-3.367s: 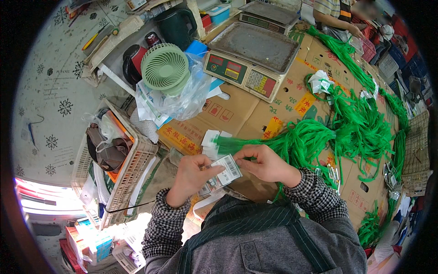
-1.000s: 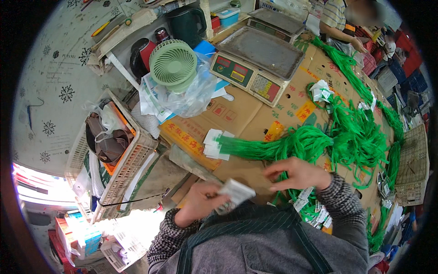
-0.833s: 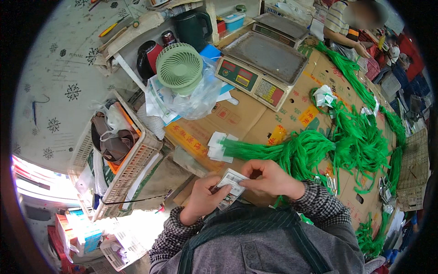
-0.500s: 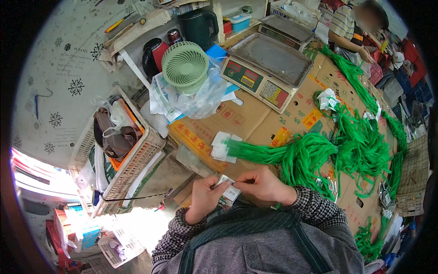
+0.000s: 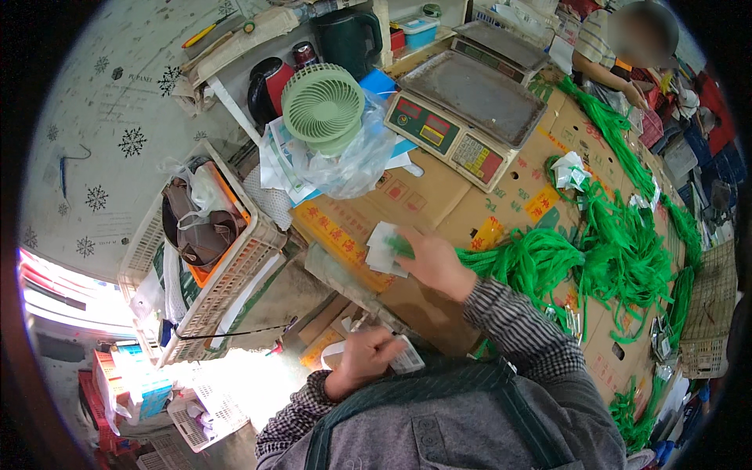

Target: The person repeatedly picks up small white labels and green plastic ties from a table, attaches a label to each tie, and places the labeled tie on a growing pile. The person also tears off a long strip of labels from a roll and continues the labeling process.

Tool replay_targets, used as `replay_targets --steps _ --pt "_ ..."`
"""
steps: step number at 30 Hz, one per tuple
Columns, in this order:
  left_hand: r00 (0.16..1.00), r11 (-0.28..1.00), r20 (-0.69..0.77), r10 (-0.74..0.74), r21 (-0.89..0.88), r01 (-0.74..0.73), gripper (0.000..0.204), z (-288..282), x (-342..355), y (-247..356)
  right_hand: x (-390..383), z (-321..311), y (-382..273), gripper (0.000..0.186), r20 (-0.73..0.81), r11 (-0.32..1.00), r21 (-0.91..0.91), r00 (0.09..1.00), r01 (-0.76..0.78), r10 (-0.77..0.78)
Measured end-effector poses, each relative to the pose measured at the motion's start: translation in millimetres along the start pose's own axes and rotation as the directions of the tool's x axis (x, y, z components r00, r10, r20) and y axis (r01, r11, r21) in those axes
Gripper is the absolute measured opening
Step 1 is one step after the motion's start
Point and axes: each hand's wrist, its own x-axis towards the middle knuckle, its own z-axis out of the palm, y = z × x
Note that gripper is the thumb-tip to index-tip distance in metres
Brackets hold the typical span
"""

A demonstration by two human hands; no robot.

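Note:
Low in front of my body, my left hand [image 5: 364, 362] is closed around a small white printed card [image 5: 409, 359], which sticks out past the fingers. My right hand [image 5: 435, 263] reaches over the cardboard, with bent fingers closed at the near end of a bundle of green mesh netting [image 5: 540, 254]. White paper tags [image 5: 382, 247] lie at that end, just left of the fingertips. The fingers hide part of the green strands. More green netting [image 5: 627, 251] is heaped to the right, with white tags [image 5: 569, 172] among it.
Flattened cardboard [image 5: 439, 188] covers the table. Two weighing scales [image 5: 470, 102] and a green fan [image 5: 323, 106] with clear plastic stand at the back. A plastic crate [image 5: 227, 290] holding a brown bag is at left. Another person [image 5: 607, 55] works at far right.
My right hand has left the card and moved up to the tagged end of the green netting. My left hand has lowered slightly, keeping the card.

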Motion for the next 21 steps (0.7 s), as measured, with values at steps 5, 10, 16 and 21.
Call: replay_targets --steps 5,10,16,21 --pt "0.968 0.996 0.240 0.074 -0.069 -0.059 0.018 -27 -2 23 11 37 38 0.018 0.035 0.978 -0.145 0.989 0.150 -0.146" --pt "0.997 0.996 0.023 -0.080 -0.048 0.081 0.017 -34 4 16 9 7 27 0.014 0.001 0.937 0.322 0.990 -0.133 0.141" --pt "0.983 0.999 -0.181 -0.035 -0.029 0.030 0.015 -34 45 13 -9 -60 -9 0.017 0.313 0.724 0.594 0.930 -0.351 0.194" --pt "0.999 0.999 -0.031 0.045 -0.010 -0.046 0.018 -41 75 37 -31 -74 -17 0.018 0.272 0.756 0.601 0.956 -0.260 0.113"
